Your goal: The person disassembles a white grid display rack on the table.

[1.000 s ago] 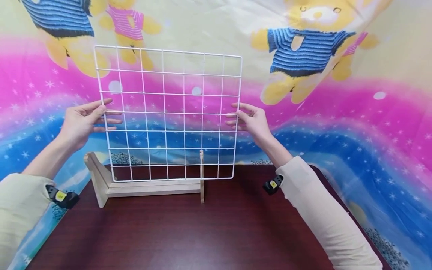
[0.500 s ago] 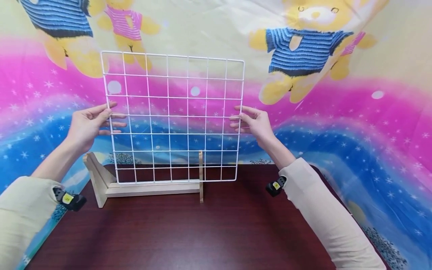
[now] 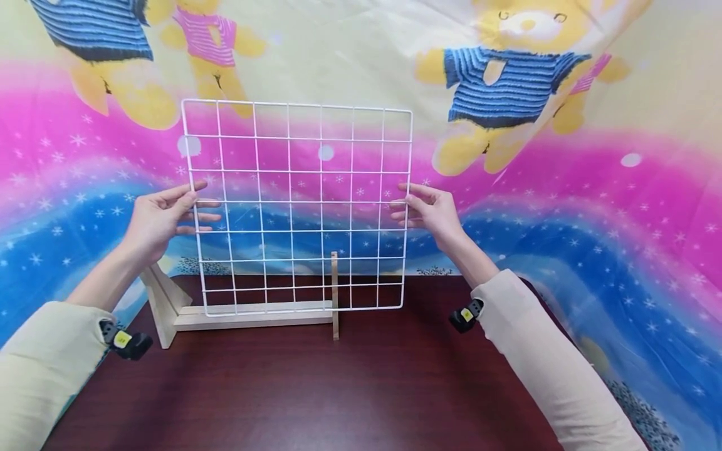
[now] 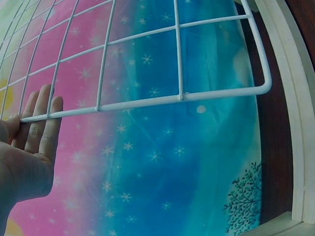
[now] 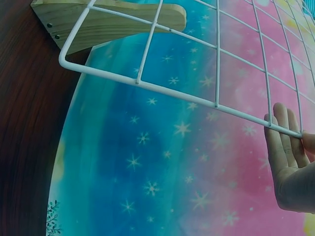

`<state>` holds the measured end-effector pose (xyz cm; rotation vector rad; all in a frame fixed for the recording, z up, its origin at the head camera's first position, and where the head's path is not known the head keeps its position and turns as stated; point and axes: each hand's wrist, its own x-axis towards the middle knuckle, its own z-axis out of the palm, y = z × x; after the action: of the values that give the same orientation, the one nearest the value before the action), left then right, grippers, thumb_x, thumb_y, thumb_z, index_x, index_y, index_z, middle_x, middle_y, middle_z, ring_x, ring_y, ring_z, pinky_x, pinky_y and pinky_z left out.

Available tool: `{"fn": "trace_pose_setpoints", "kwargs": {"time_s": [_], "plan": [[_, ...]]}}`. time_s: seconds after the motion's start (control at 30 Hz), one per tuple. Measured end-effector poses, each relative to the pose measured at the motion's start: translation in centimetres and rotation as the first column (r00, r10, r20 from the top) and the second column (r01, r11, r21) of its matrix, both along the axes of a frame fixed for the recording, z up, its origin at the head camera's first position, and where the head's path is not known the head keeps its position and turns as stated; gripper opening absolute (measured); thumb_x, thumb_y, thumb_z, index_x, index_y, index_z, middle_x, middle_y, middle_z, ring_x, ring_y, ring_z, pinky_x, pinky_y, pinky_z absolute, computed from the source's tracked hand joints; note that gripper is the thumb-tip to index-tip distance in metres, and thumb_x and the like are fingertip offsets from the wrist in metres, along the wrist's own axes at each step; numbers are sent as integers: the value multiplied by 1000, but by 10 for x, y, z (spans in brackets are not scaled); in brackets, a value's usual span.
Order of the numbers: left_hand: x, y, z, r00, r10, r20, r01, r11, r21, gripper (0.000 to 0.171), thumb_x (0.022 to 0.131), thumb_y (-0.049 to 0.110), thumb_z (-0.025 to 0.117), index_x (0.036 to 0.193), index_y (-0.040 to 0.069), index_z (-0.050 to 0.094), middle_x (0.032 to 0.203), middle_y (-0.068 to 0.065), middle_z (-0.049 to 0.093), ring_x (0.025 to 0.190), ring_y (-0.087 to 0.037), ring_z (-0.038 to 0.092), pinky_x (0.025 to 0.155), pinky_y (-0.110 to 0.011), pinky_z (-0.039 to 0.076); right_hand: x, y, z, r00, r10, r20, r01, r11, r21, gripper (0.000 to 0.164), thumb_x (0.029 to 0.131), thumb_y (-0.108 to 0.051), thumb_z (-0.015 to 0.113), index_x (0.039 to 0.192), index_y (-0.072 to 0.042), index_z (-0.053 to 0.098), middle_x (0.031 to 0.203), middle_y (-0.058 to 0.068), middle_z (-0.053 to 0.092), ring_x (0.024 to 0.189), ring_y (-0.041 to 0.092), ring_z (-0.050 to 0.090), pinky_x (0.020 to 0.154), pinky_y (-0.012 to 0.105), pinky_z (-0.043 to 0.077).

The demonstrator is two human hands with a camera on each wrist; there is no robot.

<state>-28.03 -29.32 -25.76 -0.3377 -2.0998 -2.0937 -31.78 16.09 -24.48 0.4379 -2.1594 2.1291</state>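
A white wire grid panel [image 3: 297, 207] hangs upright in the air over the far part of a dark wooden table [image 3: 316, 388], its bottom edge just above and in front of a pale wooden stand [image 3: 248, 313]. The left hand [image 3: 158, 219] holds the panel's left edge about halfway up, and the right hand [image 3: 431, 210] holds the right edge at the same height. Each hand pinches the outer wire between the thumb and nearly straight fingers [image 4: 42, 125] (the wrist views show the wire lying across the finger pads [image 5: 280, 132], not wrapped in a fist).

The hold looks light, so the likeliest slip is the panel twisting or sliding down through the fingers if one side loosens before the other. A lower corner [image 5: 64, 56] could also catch on the stand's thin upright post [image 3: 335, 294] or its angled end block [image 3: 160, 294] if the panel comes down off-line, and that could tip or shove the stand, which appears to rest loose on the table.

Behind everything hangs a bright cloth printed with teddy bears [image 3: 507, 81], stars and pink and blue bands. It lies close behind the stand, so there is little room to move the panel backward. Toward the person the table surface is open, and above the panel and to both sides nothing stands in the way. Cream sleeves [image 3: 541, 351] cover both forearms.
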Motion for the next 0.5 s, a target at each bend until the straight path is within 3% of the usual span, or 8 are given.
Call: {"fn": "trace_pose_setpoints", "kwargs": {"time_s": [0.17,0.5], "plan": [[-1,5,-5,1000,1,13,-1,1000,-19,51,93,28,63,140,13,52,103,-1,73,87,-19,71,70,-34,58,0,5,-4,1000,5,5,-5,1000,-2,34,100,-6,52,133,-2,57,108,24,67,80,25,72,78,44,54],[-3,14,-14,1000,-24,-12,25,998,62,41,95,21,60,133,5,58,102,-3,73,87,-19,71,70,-37,58,-2,13,-12,1000,-16,-9,15,1000,-21,33,99,-7,54,132,0,57,100,15,72,80,24,72,77,41,56]]}}
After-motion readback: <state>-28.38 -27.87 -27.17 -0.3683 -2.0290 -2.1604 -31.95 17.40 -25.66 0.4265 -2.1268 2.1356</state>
